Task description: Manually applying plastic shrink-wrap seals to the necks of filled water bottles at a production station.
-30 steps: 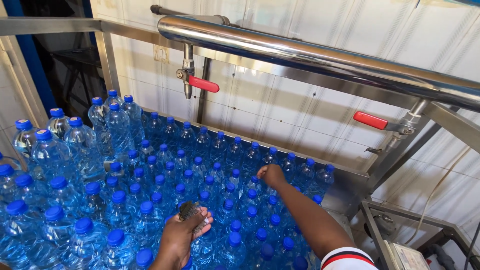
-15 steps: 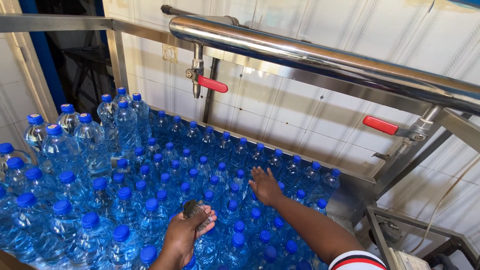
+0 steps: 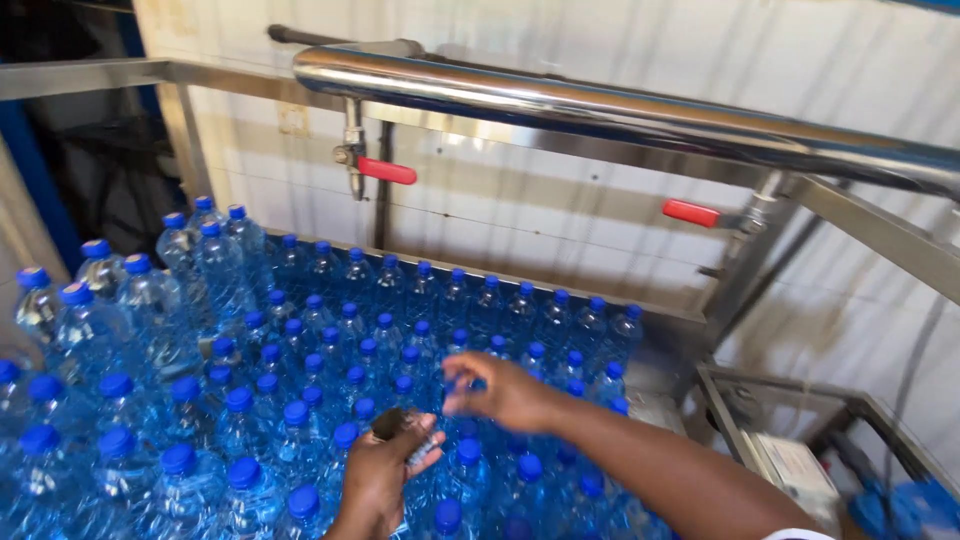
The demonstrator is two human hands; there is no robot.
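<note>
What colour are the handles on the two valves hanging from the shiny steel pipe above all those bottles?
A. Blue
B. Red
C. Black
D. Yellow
B. Both valve handles, the left handle and the right handle, are red and hang below the steel pipe, while the caps on the bottles beneath are blue.

Two bare arms reach into view from the near edge. The left hand [image 3: 385, 470] comes up from the bottom centre, palm turned partly upward, fingers curled around a small dark object held near the fingertips. The right hand [image 3: 500, 392] sits just beyond and to the right of it, forearm stretching in from the lower right, a white sleeve edge showing. Its fingers are bent, slightly blurred, pointing left toward the other hand.
</note>
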